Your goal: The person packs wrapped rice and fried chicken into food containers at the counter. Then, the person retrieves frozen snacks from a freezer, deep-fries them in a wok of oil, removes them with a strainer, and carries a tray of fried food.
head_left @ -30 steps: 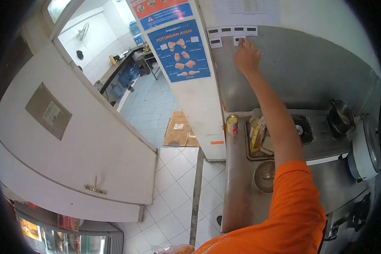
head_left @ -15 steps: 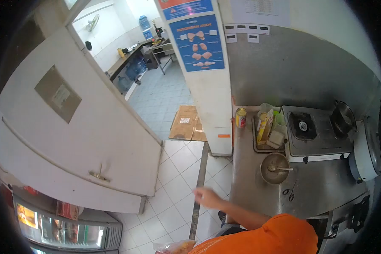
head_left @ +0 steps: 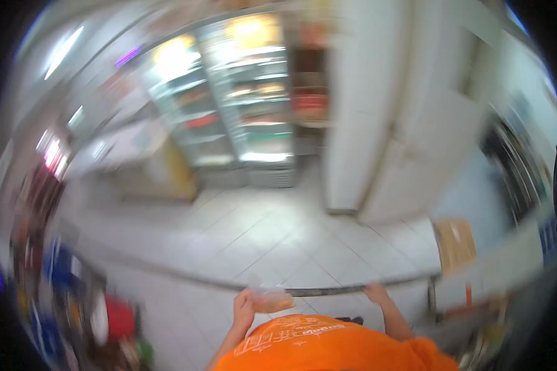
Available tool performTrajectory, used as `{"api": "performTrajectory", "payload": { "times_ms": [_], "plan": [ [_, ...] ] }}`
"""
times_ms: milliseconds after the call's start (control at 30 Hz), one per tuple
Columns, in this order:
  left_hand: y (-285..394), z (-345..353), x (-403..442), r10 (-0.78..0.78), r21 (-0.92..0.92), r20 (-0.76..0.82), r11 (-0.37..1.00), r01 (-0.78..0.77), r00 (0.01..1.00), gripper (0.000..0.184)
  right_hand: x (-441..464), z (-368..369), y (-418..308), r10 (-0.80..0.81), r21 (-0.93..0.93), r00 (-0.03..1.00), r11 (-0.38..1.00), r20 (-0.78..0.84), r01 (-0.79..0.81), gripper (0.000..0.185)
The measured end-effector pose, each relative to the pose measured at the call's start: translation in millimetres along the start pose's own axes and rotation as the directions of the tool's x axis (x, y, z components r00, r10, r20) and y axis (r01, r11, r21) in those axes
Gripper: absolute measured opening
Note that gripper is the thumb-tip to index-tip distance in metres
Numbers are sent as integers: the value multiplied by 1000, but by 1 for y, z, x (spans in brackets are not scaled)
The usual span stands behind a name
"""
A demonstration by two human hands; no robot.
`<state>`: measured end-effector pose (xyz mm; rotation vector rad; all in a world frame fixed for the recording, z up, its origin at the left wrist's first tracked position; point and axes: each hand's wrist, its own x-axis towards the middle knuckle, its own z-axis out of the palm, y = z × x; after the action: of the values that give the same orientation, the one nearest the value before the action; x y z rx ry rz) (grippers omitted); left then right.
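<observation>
My left hand [head_left: 244, 304] is low in the view, left of centre, closed on the top of a clear plastic bag [head_left: 271, 301]. Something orange-brown lies inside the bag, too blurred to name. My right hand [head_left: 375, 293] hangs to the right, away from the bag, above the floor; motion blur hides how its fingers are set. Between both arms shows the orange shirt [head_left: 315, 341] on my body.
Lit glass-door fridges [head_left: 247, 99] stand ahead, with a pale counter [head_left: 136, 154] to their left. A white door [head_left: 421, 136] is on the right, and cardboard [head_left: 455, 244] lies on the floor near it. A red container [head_left: 119, 316] is at the lower left.
The view has swung left from the stove and wall towards the fridges. My right hand has come down from the small wall displays. The bag and my left hand now show more fully.
</observation>
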<state>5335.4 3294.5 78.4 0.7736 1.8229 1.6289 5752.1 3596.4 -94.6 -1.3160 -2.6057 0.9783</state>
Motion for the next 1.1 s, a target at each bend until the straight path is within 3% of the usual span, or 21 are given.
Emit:
{"api": "performTrajectory", "payload": {
  "times_ms": [100, 267, 367, 500, 633, 700, 767, 800, 867, 900, 1000, 1100],
  "plan": [
    [-18, -112, 33, -80, -136, -178, 989, 56, 981, 21, 73, 66, -39, 250, 251, 968, 935, 35, -250, 29],
    [-24, -281, 103, -193, -333, -384, 941, 60, 903, 28, 238, 169, -237, 208, 149, 908, 949, 365, -277, 26],
    [-56, -388, 156, -181, -272, -465, 961, 55, 866, 26, 318, 244, -348, 147, 53, 836, 977, 528, -206, 24],
    [-46, -506, 220, -182, -205, -624, 977, 66, 760, 27, 426, 306, -464, 72, -51, 725, 997, 685, -50, 22],
    [-29, -626, 245, -128, -160, -783, 987, 1, 609, 35, 584, 352, -576, -10, -113, 702, 985, 712, 129, 21],
    [-30, -682, 263, -108, -149, -857, 988, -41, 505, 36, 705, 384, -645, -151, -140, 710, 932, 688, 334, 20],
    [-38, -737, 276, -125, -175, -919, 979, -102, 373, 37, 854, 442, -748, -379, -177, 674, 777, 634, 604, 20],
    [-42, -767, 283, -146, -186, -932, 978, -94, 333, 36, 871, 443, -867, -284, 44, 773, 948, 568, 316, 15],
    [-51, -827, 294, -182, -203, -961, 976, -80, 210, 34, 915, 477, -1050, -451, 265, 762, 892, 464, 367, 24],
    [-66, -856, 300, -149, -159, -973, 986, -45, 178, 36, 922, 504, -1136, -564, 418, 734, 812, 378, 408, 28],
    [-99, -942, 323, -75, -76, -995, 997, -12, 64, 38, 972, 593, -1313, -690, 493, 570, 721, 446, 487, 34],
    [-120, -1039, 355, -69, -71, -997, 993, -95, 32, 36, 949, 667, -1405, -714, 462, 389, 684, 582, 564, 31]
  ]
}}
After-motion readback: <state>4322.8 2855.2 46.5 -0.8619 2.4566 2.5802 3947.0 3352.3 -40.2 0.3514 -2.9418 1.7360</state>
